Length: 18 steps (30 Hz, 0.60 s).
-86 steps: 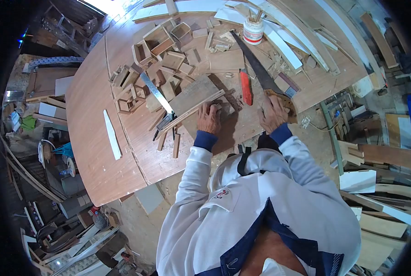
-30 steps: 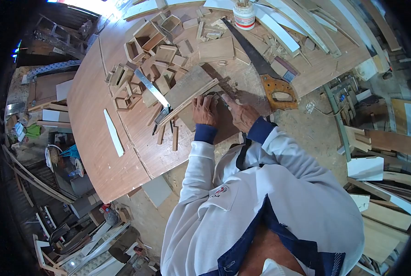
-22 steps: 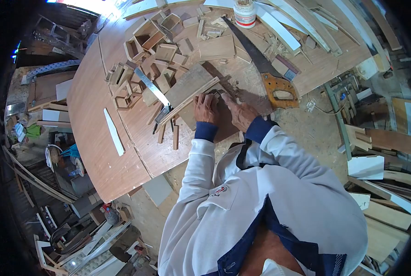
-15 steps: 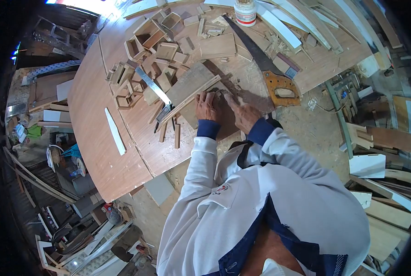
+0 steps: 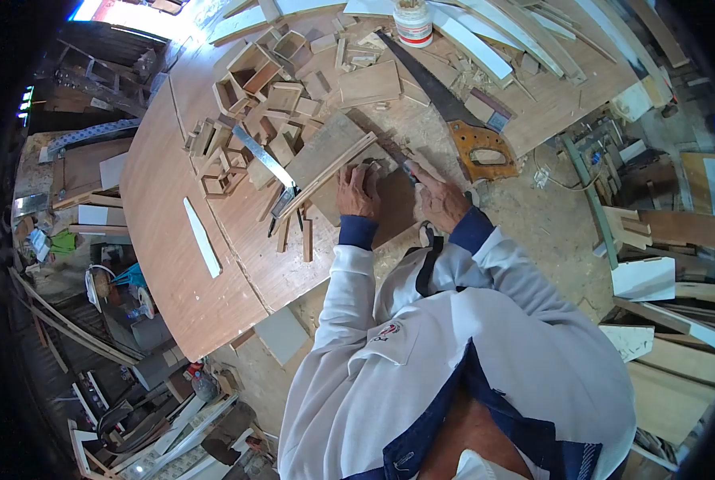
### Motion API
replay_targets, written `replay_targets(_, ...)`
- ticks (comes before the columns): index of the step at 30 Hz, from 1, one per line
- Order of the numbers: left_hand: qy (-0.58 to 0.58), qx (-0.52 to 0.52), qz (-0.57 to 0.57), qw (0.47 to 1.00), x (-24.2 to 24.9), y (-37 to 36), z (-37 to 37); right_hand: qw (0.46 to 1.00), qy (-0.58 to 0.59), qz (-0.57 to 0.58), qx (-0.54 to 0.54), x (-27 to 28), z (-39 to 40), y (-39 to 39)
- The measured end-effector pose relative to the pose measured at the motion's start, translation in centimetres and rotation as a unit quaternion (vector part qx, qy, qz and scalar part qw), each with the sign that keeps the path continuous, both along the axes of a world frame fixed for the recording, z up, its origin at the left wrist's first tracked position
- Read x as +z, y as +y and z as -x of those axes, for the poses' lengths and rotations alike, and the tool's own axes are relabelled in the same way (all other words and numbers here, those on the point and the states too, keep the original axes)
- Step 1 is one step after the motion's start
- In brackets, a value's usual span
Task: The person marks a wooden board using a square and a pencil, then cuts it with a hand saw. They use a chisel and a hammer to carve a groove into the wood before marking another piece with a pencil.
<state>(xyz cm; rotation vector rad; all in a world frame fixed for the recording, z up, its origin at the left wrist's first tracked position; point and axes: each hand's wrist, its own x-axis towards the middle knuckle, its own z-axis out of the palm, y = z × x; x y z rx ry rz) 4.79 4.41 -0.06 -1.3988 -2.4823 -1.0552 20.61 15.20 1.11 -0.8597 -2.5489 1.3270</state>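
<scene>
My left hand rests on a brown board at the table's near edge, fingers bent and closed around something small that I cannot make out. Just to its right, my right hand is closed on a slim tool, its fingers hiding most of it. A long wooden strip lies aslant by my left fingertips, along a wider grey-brown board. Left of the strip lies a metal try square with a dark stock.
Small wooden frames and boxes are heaped on the table. A handsaw lies right of my hands, near a white tub. A white sliver lies at left. Boards lean at right.
My right hand has moved a little right and back toward me, away from my left hand, and the slim tool shows at its fingers. My left hand stays nearly in place.
</scene>
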Motion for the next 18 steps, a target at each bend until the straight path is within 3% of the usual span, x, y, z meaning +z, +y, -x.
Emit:
replay_targets(6, 0.045, 0.014, 0.040, 0.998, -1.3, 0.2, -0.1, 0.999, 0.002, -0.013, 0.036, -2.0, 1.4, -0.5)
replay_targets(8, 0.049, 0.016, 0.037, 0.998, -1.7, 0.2, 0.1, 0.994, 0.024, -0.087, 0.067, -4.5, 2.1, -0.7)
replay_targets(11, 0.053, 0.022, 0.033, 0.998, -1.9, 0.2, 0.1, 0.995, -0.057, -0.041, 0.064, 0.0, 2.6, -0.4)
replay_targets(18, 0.033, 0.020, 0.030, 0.999, -1.3, 0.4, -0.1, 0.992, -0.053, -0.070, 0.095, 0.4, 3.0, -0.3)
